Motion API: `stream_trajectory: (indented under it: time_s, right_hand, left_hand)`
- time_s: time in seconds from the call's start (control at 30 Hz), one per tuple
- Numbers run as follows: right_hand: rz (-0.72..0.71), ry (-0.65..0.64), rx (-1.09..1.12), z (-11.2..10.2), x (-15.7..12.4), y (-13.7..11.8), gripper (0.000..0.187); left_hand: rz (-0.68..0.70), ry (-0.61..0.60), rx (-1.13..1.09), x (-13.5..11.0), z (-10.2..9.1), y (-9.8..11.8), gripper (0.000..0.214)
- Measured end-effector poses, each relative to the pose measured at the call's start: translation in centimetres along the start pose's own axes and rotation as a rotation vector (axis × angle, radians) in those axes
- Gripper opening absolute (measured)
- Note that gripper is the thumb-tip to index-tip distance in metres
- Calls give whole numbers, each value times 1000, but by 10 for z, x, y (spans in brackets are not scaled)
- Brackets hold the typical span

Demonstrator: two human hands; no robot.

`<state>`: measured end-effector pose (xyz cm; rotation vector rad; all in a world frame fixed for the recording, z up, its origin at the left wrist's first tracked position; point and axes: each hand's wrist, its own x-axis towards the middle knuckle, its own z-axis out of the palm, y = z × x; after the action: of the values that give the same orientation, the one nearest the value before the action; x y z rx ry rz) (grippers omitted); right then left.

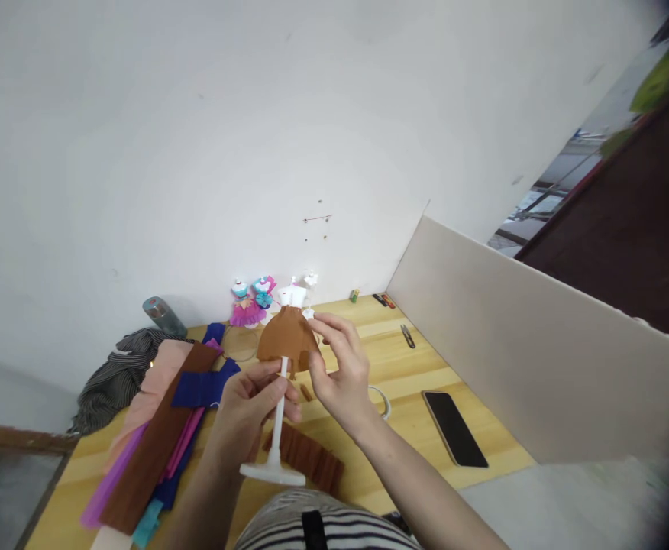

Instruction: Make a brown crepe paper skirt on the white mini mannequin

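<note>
striped shirt (311, 528) nearest; left hand (248, 412) clenches the upright white plastic stand (276, 447), right hand (340, 374) pinches the brown paper skirt (286, 336) just above.

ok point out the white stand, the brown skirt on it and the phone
white stand (273, 474): head view, on its flat round base
brown skirt (286, 340): head view, middle of the fabric
phone (455, 428): head view, centre of the dark screen
</note>
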<state>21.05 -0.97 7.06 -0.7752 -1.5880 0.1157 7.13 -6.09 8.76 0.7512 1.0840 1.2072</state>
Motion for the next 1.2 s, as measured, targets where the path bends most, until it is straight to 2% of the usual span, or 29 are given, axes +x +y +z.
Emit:
stream_trajectory:
  time_s: [0.17,0.27,0.4,0.53,0.67,0.83,0.93,1.07,1.13,1.2]
  right_hand:
    - [-67,-2,-54,6,-1,2,40]
    - [-4,46,-7,6,-1,4,29]
    - [78,62,54,2,-3,4,24]
    - [131,101,102,-1,-9,4,25]
    - [236,84,149,0,-24,6,21]
    - [412,-30,229,6,-55,16,15]
    - [538,-167,270,10,-79,28,15]
    - [642,-311,236,20,-121,55,17]
    - [678,-361,200,24,-147,73,20]
    - [773,-395,117,25,-175,91,22]
  left_hand:
    - [31,57,-43,0,6,-1,35]
    - [54,83,-57,1,10,-1,32]
    - [68,80,-86,3,11,3,30]
    - [52,36,-204,9,7,9,31]
    - [45,-85,-299,16,2,11,31]
    - [73,-173,-322,28,-7,0,31]
    - [81,-203,-362,35,-12,-11,30]
    - [78,-228,-404,41,-16,-21,29]
    - [58,-213,-408,42,-18,-26,23]
    - [41,-185,-413,42,-21,-31,16]
